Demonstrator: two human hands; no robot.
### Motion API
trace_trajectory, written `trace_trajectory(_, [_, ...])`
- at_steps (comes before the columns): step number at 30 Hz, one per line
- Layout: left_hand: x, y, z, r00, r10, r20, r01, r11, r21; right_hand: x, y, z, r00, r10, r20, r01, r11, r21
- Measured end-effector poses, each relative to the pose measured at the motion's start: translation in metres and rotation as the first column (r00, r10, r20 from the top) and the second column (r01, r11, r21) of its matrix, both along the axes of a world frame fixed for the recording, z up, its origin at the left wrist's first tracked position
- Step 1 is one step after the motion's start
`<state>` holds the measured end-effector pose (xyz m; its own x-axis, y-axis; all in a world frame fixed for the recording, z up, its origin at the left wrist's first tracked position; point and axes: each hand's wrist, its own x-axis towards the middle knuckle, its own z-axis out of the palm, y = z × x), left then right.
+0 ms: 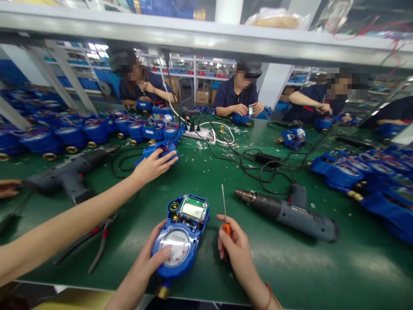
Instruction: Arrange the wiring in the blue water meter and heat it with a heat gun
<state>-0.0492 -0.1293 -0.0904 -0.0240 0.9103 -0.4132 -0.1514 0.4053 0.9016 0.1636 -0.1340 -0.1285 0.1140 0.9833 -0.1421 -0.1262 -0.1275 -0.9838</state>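
My left hand (158,249) is closed around the left side of a blue water meter (190,267), its thumb lying over the round dial. The meter's upper housing is uncovered and shows a green circuit board with a small LCD (192,210). A brass fitting (163,292) sticks out at its near end. To the right of the meter, my right hand (234,241) grips a screwdriver (227,229) by its orange handle. The thin shaft points up and away, and its tip is apart from the meter.
A co-worker's arm (93,224) reaches in from the left to another blue meter. Heat guns lie at right (284,213) and left (69,172), near pliers (103,234). Rows of meters (69,135), a power strip (198,133) and cables occupy the green table; a shelf (206,38) hangs above.
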Motion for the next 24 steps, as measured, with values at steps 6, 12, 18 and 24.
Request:
trace_trajectory(6, [-0.01,-0.004,0.0,0.992,-0.107,-0.065,0.109,0.994,0.02,-0.011,-0.008,0.022,0.996,0.078,-0.04,-0.077,0.997,0.029])
trace_trajectory(12, [-0.009,-0.003,-0.002,0.993,-0.102,-0.055,0.102,0.995,-0.003,-0.015,0.007,0.035,0.977,0.145,0.16,-0.16,0.983,0.088])
trace_trajectory(18, [-0.007,-0.005,-0.005,0.996,-0.082,-0.032,0.083,0.996,0.037,-0.02,0.015,0.029,0.98,0.154,0.125,-0.168,0.979,0.112])
trace_trajectory(24, [-0.006,-0.005,-0.007,0.992,-0.086,-0.097,0.096,0.99,0.107,-0.023,0.014,0.03,0.984,0.115,0.139,-0.132,0.984,0.122])
